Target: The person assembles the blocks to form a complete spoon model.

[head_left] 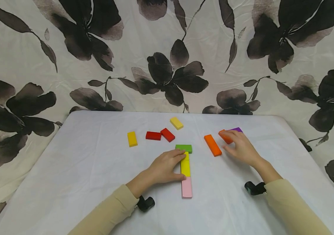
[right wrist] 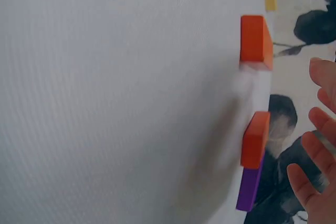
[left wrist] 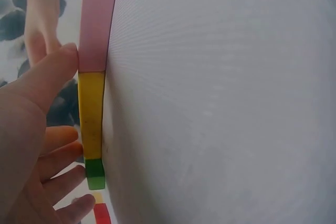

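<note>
Under my left hand [head_left: 162, 166], a pink block [head_left: 186, 188], a yellow block [head_left: 185, 166] and a crosswise green block [head_left: 186, 148] form a line that touches end to end. The left wrist view shows my thumb against the joint of pink and yellow, and fairly straight fingers beside the yellow and green. My right hand [head_left: 241, 148] is over the farther orange block [head_left: 225, 136], partly covering it. In the right wrist view its spread fingers [right wrist: 321, 156] stand apart from that block. A purple block [right wrist: 249, 190] lies behind it, and another orange block [head_left: 213, 145] lies to the left.
Two red blocks, one flat [head_left: 153, 135] and one slanted [head_left: 168, 134], lie toward the back. Loose yellow blocks are at the left [head_left: 132, 139] and the far side [head_left: 176, 123]. A white cloth [head_left: 82, 182] covers the table, with a floral curtain [head_left: 161, 29] behind.
</note>
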Tool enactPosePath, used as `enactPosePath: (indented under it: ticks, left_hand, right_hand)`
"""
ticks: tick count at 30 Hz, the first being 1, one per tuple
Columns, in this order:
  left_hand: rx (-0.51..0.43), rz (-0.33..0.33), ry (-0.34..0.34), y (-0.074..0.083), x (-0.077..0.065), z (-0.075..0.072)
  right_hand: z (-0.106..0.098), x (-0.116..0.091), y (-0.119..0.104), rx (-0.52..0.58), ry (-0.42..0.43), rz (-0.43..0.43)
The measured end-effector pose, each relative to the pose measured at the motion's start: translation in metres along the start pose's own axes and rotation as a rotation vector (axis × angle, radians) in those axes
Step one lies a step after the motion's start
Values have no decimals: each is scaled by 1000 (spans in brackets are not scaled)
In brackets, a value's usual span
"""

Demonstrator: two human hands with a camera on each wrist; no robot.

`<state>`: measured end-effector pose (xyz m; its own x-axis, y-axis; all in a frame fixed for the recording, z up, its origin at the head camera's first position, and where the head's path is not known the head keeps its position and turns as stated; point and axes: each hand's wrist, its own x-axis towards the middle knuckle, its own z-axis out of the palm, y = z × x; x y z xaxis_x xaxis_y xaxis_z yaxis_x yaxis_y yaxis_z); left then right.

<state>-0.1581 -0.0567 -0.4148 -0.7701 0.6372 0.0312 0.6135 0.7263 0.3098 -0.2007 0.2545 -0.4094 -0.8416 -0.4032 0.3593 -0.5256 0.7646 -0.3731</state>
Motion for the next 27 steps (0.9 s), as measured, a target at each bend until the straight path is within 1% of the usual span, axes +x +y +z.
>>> enactPosePath:
  ticks: [8, 16, 21, 27]
  left_hand:
    - [-2, -2, 2, 0, 0, 0]
    - [7, -8, -7, 0, 0, 2]
    - [14, -2, -9, -1, 1, 3]
    - [17, 5, -7, -2, 1, 3]
  right_hand:
    - [0, 6, 18, -40, -48, 71]
    - [-3, 10, 26, -86, -152, 162]
    - [-2, 12, 28, -111, -181, 184]
    - [1, 17, 33, -139, -190, 183]
